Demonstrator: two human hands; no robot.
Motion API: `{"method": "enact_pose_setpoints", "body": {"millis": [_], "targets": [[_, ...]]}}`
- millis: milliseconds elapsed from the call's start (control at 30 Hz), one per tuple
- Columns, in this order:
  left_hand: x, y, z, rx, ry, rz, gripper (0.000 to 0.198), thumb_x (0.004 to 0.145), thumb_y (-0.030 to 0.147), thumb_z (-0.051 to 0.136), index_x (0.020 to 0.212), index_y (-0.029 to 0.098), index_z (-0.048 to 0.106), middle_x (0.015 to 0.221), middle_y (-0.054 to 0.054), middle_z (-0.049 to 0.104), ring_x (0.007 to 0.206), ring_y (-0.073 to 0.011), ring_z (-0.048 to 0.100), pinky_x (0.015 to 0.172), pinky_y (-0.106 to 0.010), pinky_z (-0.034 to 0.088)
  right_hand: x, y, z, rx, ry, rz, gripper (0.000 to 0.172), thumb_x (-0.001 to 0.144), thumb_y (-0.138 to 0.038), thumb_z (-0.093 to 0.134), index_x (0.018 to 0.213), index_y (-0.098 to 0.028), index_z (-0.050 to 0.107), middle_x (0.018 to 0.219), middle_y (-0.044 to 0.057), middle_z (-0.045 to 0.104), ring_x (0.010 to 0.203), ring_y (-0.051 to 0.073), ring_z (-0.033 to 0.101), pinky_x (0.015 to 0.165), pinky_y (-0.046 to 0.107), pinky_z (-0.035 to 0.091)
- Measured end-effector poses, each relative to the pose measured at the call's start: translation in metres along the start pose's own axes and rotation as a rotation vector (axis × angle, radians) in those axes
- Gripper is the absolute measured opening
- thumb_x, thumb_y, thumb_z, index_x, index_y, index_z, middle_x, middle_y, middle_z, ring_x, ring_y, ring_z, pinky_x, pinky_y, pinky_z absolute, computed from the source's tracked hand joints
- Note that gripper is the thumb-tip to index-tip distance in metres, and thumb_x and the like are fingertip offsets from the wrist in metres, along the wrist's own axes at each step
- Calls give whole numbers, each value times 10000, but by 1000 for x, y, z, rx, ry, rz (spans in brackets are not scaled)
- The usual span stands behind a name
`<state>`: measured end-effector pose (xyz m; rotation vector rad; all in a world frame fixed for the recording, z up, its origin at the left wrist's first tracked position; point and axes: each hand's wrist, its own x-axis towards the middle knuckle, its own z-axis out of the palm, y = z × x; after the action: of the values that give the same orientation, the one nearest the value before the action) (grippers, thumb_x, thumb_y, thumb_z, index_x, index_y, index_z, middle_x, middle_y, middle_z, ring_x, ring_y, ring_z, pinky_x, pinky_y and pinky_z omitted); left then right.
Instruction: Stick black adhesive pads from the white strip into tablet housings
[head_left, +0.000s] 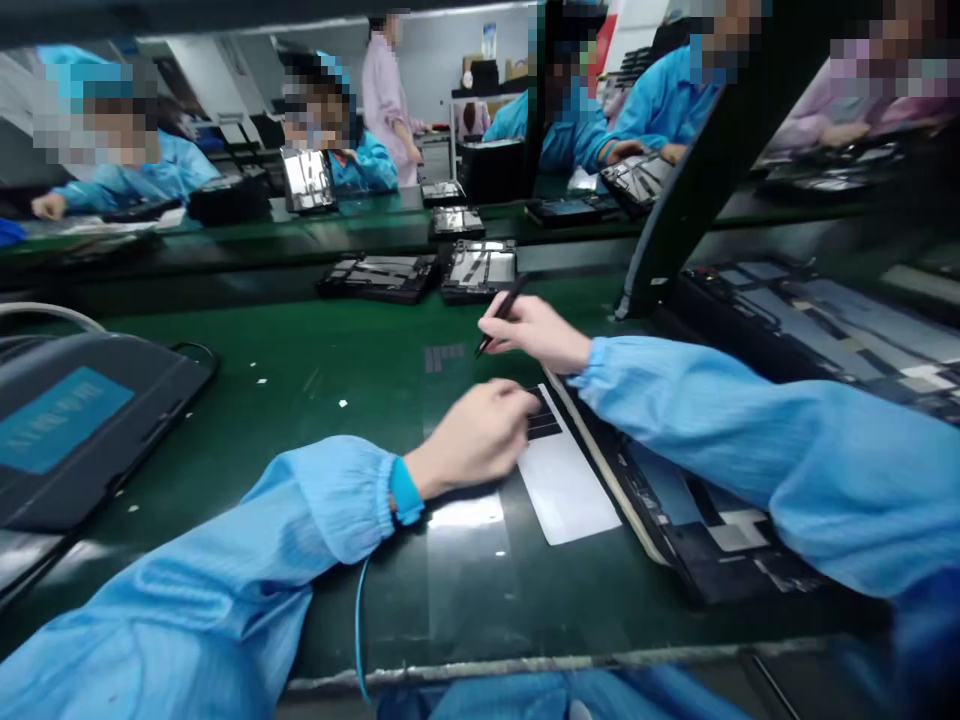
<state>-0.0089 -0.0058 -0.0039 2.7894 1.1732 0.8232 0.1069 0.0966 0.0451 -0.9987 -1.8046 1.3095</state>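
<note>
My right hand (pixel 536 330) is closed around a slim black tweezers-like tool (pixel 501 316), its pointed tip slanting down to the left above the green bench. Below and to the left, my left hand (pixel 480 435) has its fingers curled together over the upper end of a white sheet (pixel 568 490) that carries black strips (pixel 544 425). What those fingertips pinch is hidden and slightly blurred. A clear film with grey strips (pixel 445 358) lies on the bench beyond my left hand. To the right, under my right forearm, sits an opened black device casing (pixel 697 500).
A dark grey machine (pixel 90 420) with a blue label stands at left. Open device casings (pixel 480 268) rest at the bench's back edge. A slanted dark post (pixel 697 190) rises at right, near another large casing (pixel 847 320). Co-workers in blue sit opposite. A blue cord (pixel 360 620) hangs from my left wrist.
</note>
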Motion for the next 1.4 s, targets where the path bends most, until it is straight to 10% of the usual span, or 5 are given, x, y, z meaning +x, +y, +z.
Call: {"method": "enact_pose_setpoints", "body": {"millis": [133,233,1100,1267,1400], "targets": [[-32,-69,-18,73,181,-457,284,826,247,428,1084,131,445,1097,-114,533,1012,-219,466,895,-382,406,39,25,44,41,-13,45,153,828,-202,506,703,-153,432,642,-9,522,545,95,575,571,266,526],[-43,-94,-21,99,24,-481,463,824,383,463,1213,143,385,1246,-114,481,1079,-275,423,917,-467,371,50,40,54,-10,-27,-72,156,800,-225,543,701,-158,444,677,-13,530,584,97,586,621,254,517],[-38,-88,-20,136,-121,-510,454,840,435,427,1200,158,424,1265,-79,484,1156,-280,359,972,-465,293,59,48,53,-48,48,-131,169,786,-226,559,683,-152,447,623,-5,555,524,100,587,548,226,498],[-41,-95,-20,141,-137,-507,428,841,434,426,1176,170,430,1252,-95,490,1134,-290,379,952,-487,304,51,-2,16,25,125,-121,201,853,-260,493,685,-151,476,608,-6,567,511,75,565,557,221,514],[-37,-89,-25,110,-86,-476,383,859,379,413,1188,182,415,1233,-89,501,1125,-260,385,971,-471,308,-5,-23,-52,-120,-83,-41,300,762,-318,626,569,-145,474,434,-20,511,396,95,528,405,211,462]]}}
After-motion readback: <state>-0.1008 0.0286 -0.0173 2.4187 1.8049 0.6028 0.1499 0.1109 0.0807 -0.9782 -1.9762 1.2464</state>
